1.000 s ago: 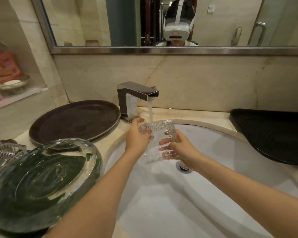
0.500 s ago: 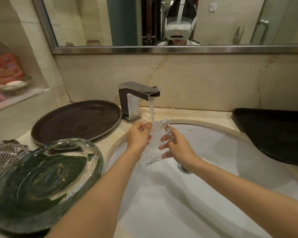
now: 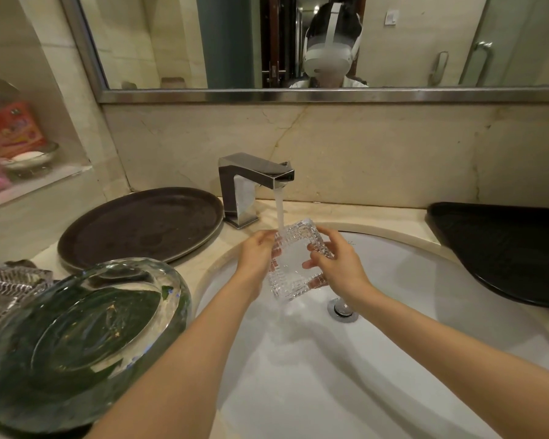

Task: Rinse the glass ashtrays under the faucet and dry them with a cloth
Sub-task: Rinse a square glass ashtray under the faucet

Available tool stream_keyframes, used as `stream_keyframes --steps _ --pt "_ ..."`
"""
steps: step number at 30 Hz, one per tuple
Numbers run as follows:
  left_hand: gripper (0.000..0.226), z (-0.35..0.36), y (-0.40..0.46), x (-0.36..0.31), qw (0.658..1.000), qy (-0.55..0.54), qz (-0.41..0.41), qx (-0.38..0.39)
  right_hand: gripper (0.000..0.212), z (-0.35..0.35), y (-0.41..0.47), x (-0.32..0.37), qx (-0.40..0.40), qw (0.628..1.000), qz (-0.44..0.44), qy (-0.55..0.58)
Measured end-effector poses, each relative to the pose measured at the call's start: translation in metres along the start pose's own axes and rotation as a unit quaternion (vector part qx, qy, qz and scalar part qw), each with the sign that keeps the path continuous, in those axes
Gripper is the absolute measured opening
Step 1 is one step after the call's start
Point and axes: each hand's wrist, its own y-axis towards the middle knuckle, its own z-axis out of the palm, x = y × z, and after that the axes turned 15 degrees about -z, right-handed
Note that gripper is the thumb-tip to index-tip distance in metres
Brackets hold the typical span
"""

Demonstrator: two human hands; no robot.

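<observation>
A round brown tray (image 3: 140,226) sits left of the basin, a black tray (image 3: 504,248) right.

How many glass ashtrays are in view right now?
3: a square ashtray held in both hands under the faucet, a big round ashtray on the counter left, and a ridged ashtray behind it, cut off by the frame.

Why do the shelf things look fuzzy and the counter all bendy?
Head view: the wide lens curves the sink rim and stretches the glass dish near the edge; the shelf items at far left are blurred; the ashtray under the running water stays sharp.
</observation>
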Motion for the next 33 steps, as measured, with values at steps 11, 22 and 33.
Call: stream_keyframes --steps 11,22,33 --pt "0.012 -0.005 0.012 0.003 0.997 -0.016 -0.041 -0.067 0.074 -0.004 -0.002 -0.001 0.025 0.992 -0.065 -0.109" --pt "0.012 -0.008 0.016 0.005 0.996 0.009 -0.055 -0.070 0.070 0.000 -0.009 -0.002 0.057 0.956 -0.152 -0.243" --pt "0.016 -0.009 0.014 0.004 0.996 -0.014 -0.068 -0.064 0.069 -0.002 -0.012 0.001 0.061 0.946 -0.207 -0.242"
